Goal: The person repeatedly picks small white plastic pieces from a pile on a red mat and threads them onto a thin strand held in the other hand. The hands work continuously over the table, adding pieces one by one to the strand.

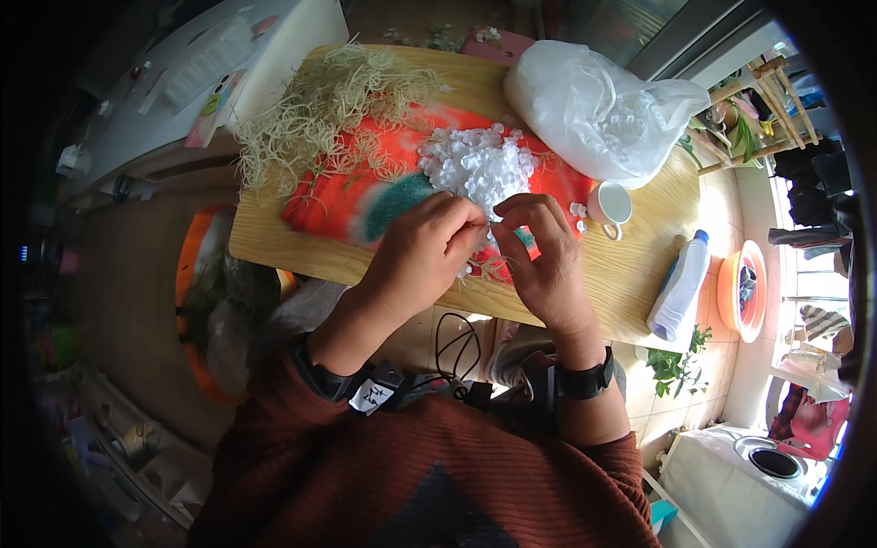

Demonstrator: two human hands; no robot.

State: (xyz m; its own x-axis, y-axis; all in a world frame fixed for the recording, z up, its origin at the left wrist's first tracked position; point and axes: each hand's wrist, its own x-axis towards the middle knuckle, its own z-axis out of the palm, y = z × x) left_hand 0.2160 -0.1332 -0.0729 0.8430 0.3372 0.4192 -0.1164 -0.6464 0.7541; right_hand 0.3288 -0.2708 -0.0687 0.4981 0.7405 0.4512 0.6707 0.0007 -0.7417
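Note:
My left hand [435, 240] and my right hand [545, 253] meet at the fingertips over the near edge of a red patterned cloth [329, 205]. Thumb and index finger of each hand are pinched together around something small, mostly hidden; a pale thin-stemmed sprig [492, 267] shows just below them. Just beyond the fingers lies a heap of small white artificial flower petals [476, 164]. Pale green artificial grass-like sprigs [322, 116] are piled at the back left, partly on the cloth. A white mug [610, 203] stands right of the cloth, beside a few loose white blossoms [579, 209].
On the wooden table [616, 288], a white plastic bag [589, 103] with white pieces sits at the back right. A white bottle with a blue cap [680, 284] lies at the right edge. Cables [458, 349] hang below the near edge.

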